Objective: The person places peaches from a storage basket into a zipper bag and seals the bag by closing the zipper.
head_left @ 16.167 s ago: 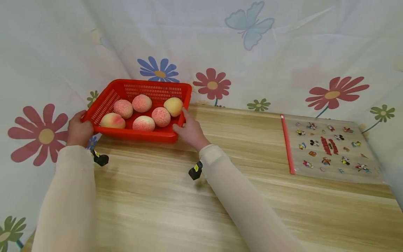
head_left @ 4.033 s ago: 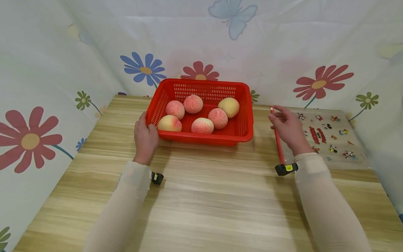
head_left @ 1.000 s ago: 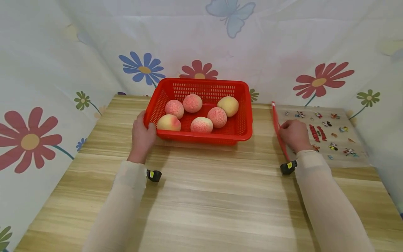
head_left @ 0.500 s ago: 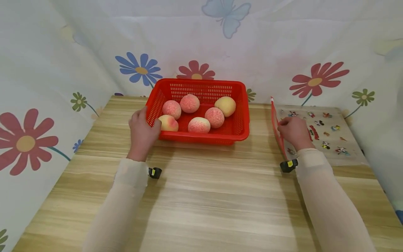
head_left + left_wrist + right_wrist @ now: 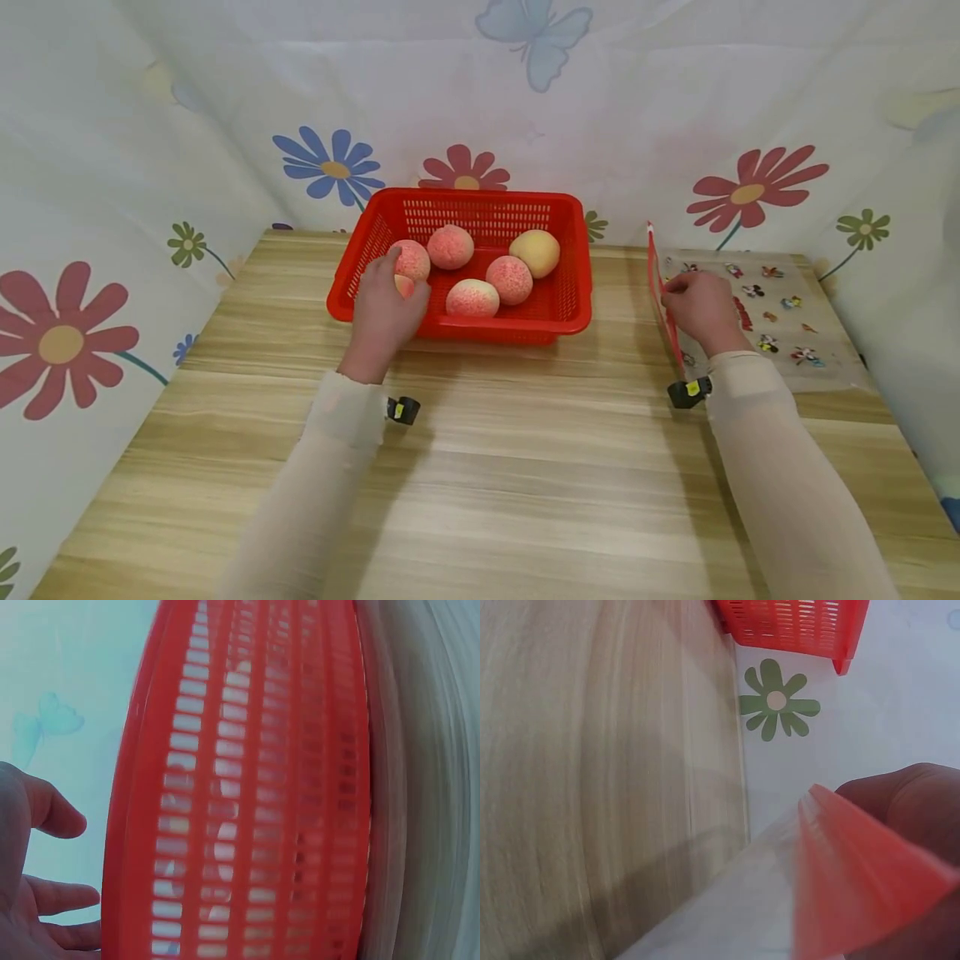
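Note:
My left hand [image 5: 385, 315] is over the front left part of a red plastic basket [image 5: 495, 326], fingers spread, close to a yellow-pink peach [image 5: 402, 286] that it mostly hides. In the left wrist view the fingers [image 5: 64, 896] are apart beyond the slotted basket wall [image 5: 247, 787]. Several more peaches, such as a speckled pink peach [image 5: 510, 280], lie in the basket. At the right, my right hand [image 5: 703, 310] pinches the red edge strip [image 5: 670, 329] of a clear zip bag [image 5: 787, 333] printed with cartoon figures; that edge is raised off the table.
A wood-grain table [image 5: 525, 475] carries everything. White cloth [image 5: 645, 108] with printed flowers and a butterfly hangs at the back and both sides. A small black camera [image 5: 688, 392] sits at the right wrist, another black camera [image 5: 403, 410] at the left.
My left hand has let go of the basket's left rim and moved right, over the peach. My right hand has taken hold of the bag's red edge and lifted it. Earlier, the basket was shifted right.

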The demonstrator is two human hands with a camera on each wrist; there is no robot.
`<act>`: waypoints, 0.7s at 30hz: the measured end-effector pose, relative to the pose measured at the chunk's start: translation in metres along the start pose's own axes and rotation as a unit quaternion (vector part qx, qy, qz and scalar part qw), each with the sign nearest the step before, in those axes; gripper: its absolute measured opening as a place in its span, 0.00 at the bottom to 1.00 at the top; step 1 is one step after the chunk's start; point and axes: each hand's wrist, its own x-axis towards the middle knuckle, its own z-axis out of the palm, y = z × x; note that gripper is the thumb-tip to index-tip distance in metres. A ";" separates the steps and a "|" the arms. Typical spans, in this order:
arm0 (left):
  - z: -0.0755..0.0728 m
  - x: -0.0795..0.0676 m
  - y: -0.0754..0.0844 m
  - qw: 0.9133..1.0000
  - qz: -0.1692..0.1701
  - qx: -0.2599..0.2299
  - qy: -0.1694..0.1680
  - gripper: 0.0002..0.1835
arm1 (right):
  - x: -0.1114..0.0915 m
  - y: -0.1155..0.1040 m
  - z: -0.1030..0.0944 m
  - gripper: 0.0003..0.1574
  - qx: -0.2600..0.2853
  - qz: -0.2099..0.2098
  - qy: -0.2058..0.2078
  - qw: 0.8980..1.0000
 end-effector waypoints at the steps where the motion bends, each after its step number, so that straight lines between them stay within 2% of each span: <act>1: 0.002 -0.001 0.003 1.000 0.003 -0.001 -0.006 0.38 | 0.000 0.000 0.000 0.18 0.000 0.002 0.003 1.000; 8: 0.016 -0.011 0.019 0.999 0.024 -0.027 -0.038 0.37 | -0.003 -0.002 0.001 0.17 0.010 0.009 0.015 1.000; 13: 0.027 -0.015 0.032 0.998 0.040 -0.028 -0.050 0.37 | -0.004 -0.004 0.001 0.17 0.016 0.013 0.014 1.000; 21: 0.046 -0.016 0.063 0.993 0.048 -0.056 -0.093 0.38 | -0.005 -0.005 -0.001 0.18 0.020 0.007 0.019 1.000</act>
